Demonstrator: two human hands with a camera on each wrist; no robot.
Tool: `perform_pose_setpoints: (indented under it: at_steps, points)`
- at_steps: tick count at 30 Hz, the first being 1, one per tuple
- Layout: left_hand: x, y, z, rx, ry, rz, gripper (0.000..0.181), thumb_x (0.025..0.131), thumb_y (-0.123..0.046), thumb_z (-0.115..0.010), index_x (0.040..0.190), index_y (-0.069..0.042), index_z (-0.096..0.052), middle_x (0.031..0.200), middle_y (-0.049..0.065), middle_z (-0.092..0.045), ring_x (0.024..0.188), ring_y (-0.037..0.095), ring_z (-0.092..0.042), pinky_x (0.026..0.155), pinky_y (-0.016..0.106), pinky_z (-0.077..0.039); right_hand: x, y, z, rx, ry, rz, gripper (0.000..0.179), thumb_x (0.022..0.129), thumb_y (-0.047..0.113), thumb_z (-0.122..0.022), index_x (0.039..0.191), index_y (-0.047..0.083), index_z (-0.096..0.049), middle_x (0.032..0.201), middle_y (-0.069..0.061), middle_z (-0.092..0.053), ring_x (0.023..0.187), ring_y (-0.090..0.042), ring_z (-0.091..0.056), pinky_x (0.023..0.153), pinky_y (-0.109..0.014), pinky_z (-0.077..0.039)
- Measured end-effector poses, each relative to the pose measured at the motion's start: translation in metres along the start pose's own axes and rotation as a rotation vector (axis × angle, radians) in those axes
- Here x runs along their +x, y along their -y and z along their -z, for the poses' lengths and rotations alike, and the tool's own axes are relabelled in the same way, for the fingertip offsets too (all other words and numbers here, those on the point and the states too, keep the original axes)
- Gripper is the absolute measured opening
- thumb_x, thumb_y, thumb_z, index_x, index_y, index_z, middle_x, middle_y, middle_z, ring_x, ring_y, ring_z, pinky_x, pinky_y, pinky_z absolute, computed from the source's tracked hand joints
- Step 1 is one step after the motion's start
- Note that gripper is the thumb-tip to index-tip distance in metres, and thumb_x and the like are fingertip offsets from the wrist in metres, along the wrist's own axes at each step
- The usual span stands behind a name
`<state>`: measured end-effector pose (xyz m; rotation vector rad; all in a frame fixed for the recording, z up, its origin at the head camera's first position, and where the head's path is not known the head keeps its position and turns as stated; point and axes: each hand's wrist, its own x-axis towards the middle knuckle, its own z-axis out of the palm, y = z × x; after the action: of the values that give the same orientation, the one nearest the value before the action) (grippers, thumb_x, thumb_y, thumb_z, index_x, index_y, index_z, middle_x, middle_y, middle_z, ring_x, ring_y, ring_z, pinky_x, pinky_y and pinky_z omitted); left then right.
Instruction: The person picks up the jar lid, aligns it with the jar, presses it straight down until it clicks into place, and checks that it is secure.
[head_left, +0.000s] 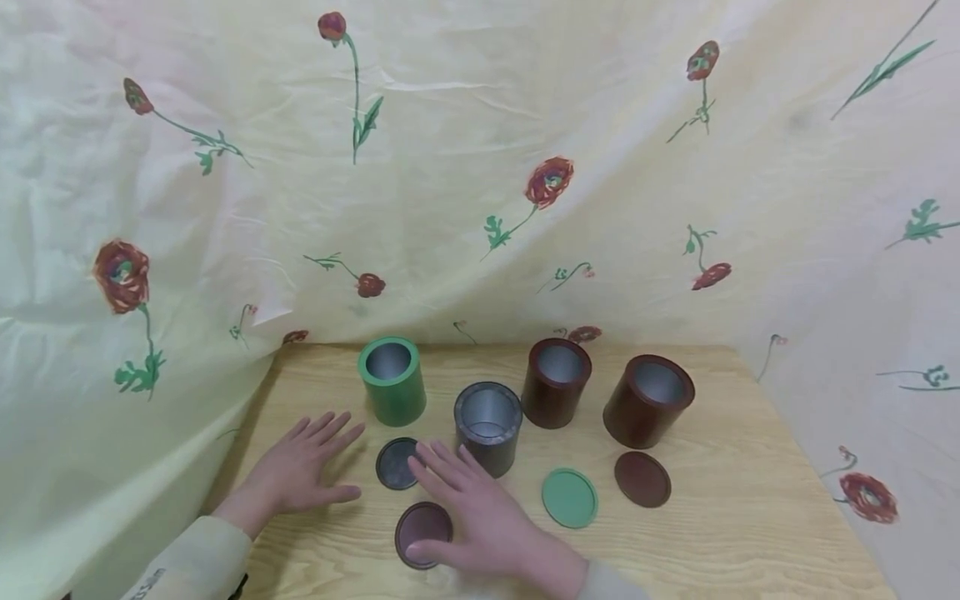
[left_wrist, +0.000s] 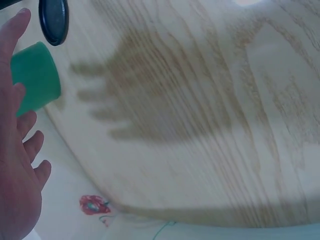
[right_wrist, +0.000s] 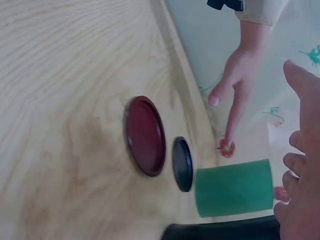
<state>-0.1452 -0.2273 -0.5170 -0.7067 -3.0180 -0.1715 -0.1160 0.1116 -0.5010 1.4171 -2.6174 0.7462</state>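
Both hands hover over the table with fingers spread, holding nothing. The left hand [head_left: 303,467] is at the left, near the green canister [head_left: 397,400] and a black lid [head_left: 395,464]. Its shadow falls on the wood in the left wrist view. The right hand [head_left: 480,517] hangs above a dark red lid [head_left: 423,533], covering part of it, and its fingertips overlap the black lid's edge in the head view. Just beyond those fingertips stands a dark grey canister [head_left: 487,454], upright and uncovered. In the right wrist view the red lid [right_wrist: 146,136] lies flat on the table.
Two dark brown-red canisters, one at centre back [head_left: 551,404] and one at the right [head_left: 637,421], stand with open tops. A green lid [head_left: 570,498] and a second dark red lid [head_left: 642,479] lie before them. A flowered cloth [head_left: 450,208] hangs behind the wooden table [head_left: 735,517].
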Motion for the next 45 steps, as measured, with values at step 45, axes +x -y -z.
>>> perform_pose_setpoints:
  at_steps: [45]
  points:
    - [0.016,0.005,-0.043,-0.051,0.028,-0.007,0.093,0.089,-0.075,-0.069,0.158,-0.015,-0.055,0.164,0.019,-0.047,0.151,0.046,-0.043,0.123,0.068,-0.031,0.051,-0.042,-0.088,0.075,0.144,-0.371,0.098,0.099,0.067,-0.063,0.167,0.003,-0.033,0.175,-0.017,-0.028,0.163,-0.034,-0.021,0.131,-0.05,-0.024]
